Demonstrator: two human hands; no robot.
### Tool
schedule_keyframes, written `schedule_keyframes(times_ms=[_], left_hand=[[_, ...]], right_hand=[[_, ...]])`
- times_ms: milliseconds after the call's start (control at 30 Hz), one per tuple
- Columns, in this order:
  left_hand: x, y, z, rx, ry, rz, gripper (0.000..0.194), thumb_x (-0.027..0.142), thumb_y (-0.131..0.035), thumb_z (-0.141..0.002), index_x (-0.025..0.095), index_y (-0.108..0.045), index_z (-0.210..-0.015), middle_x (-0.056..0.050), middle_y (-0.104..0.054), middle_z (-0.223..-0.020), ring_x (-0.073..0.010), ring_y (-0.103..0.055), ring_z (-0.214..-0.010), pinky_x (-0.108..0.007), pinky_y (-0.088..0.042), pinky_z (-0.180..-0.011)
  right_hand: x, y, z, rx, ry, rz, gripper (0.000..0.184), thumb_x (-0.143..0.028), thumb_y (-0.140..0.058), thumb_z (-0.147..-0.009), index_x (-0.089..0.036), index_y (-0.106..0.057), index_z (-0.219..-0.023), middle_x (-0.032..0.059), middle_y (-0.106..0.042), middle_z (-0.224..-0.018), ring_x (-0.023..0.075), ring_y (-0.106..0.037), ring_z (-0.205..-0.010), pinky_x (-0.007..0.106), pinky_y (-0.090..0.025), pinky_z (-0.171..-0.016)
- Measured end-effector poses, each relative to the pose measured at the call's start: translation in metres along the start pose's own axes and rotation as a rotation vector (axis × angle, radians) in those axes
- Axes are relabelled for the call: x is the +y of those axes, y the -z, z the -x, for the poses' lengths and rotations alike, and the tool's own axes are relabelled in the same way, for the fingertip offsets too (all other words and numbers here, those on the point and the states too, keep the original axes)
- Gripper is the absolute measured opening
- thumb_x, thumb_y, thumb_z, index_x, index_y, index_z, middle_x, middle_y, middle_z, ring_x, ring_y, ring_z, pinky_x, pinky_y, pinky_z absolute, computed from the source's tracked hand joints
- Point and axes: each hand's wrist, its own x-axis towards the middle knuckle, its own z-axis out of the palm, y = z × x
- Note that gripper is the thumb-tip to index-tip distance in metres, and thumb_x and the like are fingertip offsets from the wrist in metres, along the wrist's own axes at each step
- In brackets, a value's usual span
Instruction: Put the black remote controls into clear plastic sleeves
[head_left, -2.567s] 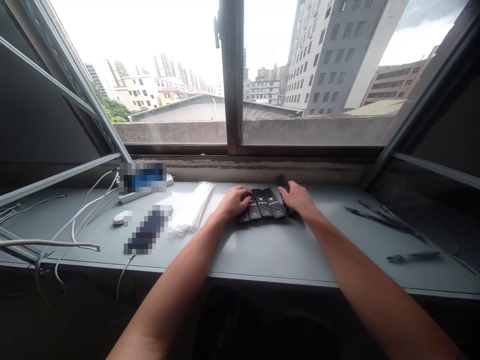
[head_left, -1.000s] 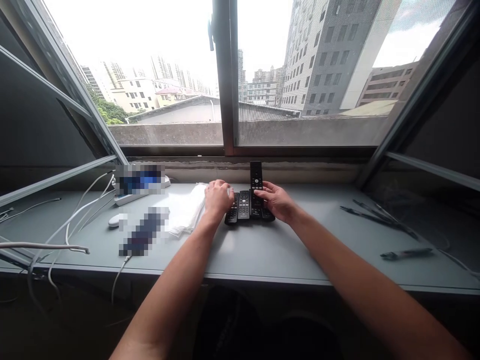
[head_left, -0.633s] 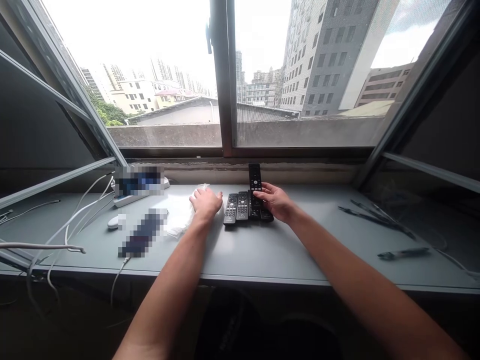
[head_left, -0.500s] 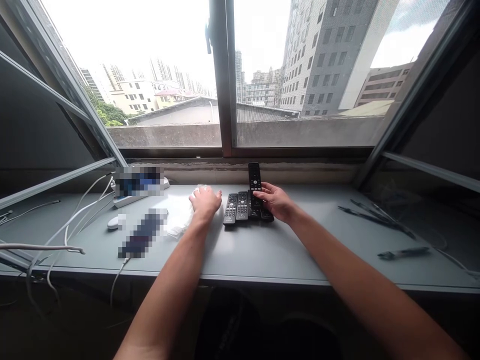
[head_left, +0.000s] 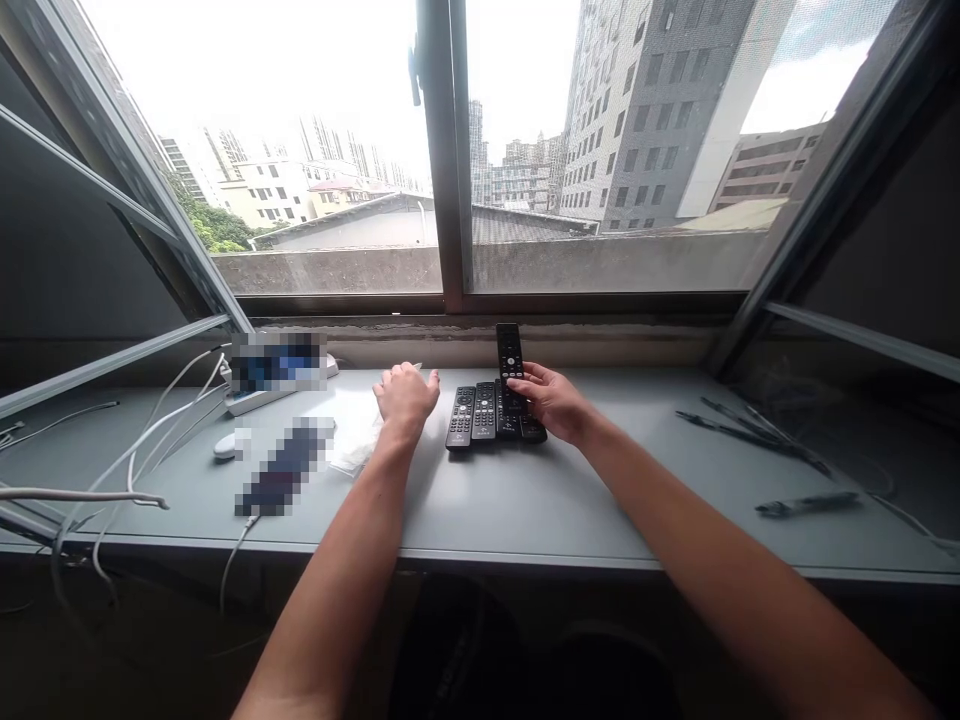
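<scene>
My right hand [head_left: 553, 398] is closed around a black remote control [head_left: 509, 350], held upright above several other remotes. Those lie side by side on the grey desk, among them a remote at the left end [head_left: 460, 418] and another beside it [head_left: 484, 410]. The held remote partly covers the ones behind it. To the left, my left hand [head_left: 406, 398] curls its fingers over clear plastic bags [head_left: 358, 450], the thumb sticking out to the right. A plastic edge shows just past the knuckles. The fingertips themselves are hidden.
On the left of the desk [head_left: 525, 510] are a white power strip [head_left: 322, 372] with cables, a white mouse-like object [head_left: 225, 446] and a blurred-out phone-shaped thing [head_left: 289, 465]. Dark pens [head_left: 750, 435] and a clear-wrapped item [head_left: 806, 505] lie at right. A window stands behind.
My left hand has shifted slightly left and up, and the plastic under it has moved, with an edge now showing beyond the hand. My right hand and its remote are almost still.
</scene>
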Motion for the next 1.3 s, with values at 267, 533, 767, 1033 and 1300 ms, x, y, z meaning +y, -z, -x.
schedule_keyframes(times_ms=[267, 533, 767, 1033, 1300], left_hand=[[-0.003, 0.004, -0.004, 0.261, -0.12, 0.465, 0.023, 0.017, -0.066, -0.097, 0.019, -0.067, -0.12, -0.022, -0.064, -0.137, -0.0404, -0.061, -0.133, -0.055, -0.044, -0.117], [0.017, 0.009, -0.012, 0.045, -0.124, 1.784, 0.079, 0.009, -0.084, -0.089, 0.031, -0.05, -0.157, -0.008, -0.072, -0.136, -0.0229, -0.073, -0.125, -0.038, -0.055, -0.115], [0.019, 0.01, -0.015, -0.214, 0.075, 2.135, 0.057, 0.007, -0.068, -0.102, 0.026, -0.059, -0.155, -0.007, -0.076, -0.141, -0.0185, -0.067, -0.14, -0.031, -0.049, -0.122], [0.03, 0.006, -0.002, -0.307, 0.097, 2.056, 0.045, 0.025, -0.072, -0.103, 0.023, -0.069, -0.148, -0.009, -0.074, -0.144, -0.0239, -0.068, -0.138, -0.033, -0.05, -0.121], [0.028, -0.006, 0.0, -0.537, 0.233, 1.815, 0.022, 0.015, -0.081, -0.09, 0.012, -0.079, -0.112, -0.014, -0.083, -0.109, -0.0253, -0.081, -0.093, -0.034, -0.065, -0.087]], right_hand=[[-0.005, -0.001, 0.002, -0.016, -0.001, -0.059, 0.022, -0.018, -0.083, -0.085, -0.022, -0.074, -0.106, 0.0071, -0.081, -0.111, 0.0167, -0.072, -0.084, 0.024, -0.059, -0.064], [0.0, -0.003, 0.004, -0.167, 0.066, 0.024, 0.031, -0.03, -0.093, -0.084, -0.021, -0.08, -0.11, 0.0047, -0.075, -0.106, 0.0146, -0.069, -0.084, 0.025, -0.061, -0.072], [-0.001, -0.014, 0.013, -0.399, 0.057, 0.159, 0.05, -0.041, -0.094, -0.084, -0.022, -0.077, -0.127, 0.0076, -0.078, -0.108, 0.0218, -0.077, -0.091, 0.028, -0.061, -0.065], [-0.001, -0.018, 0.02, -0.63, -0.104, 0.338, 0.05, -0.047, -0.089, -0.089, -0.014, -0.076, -0.124, 0.0079, -0.08, -0.081, 0.0164, -0.069, -0.063, 0.025, -0.054, -0.056], [0.001, -0.017, 0.013, -0.355, -0.063, 0.19, 0.043, -0.046, -0.092, -0.084, -0.021, -0.074, -0.113, 0.0034, -0.076, -0.074, 0.0153, -0.063, -0.055, 0.024, -0.047, -0.048]])
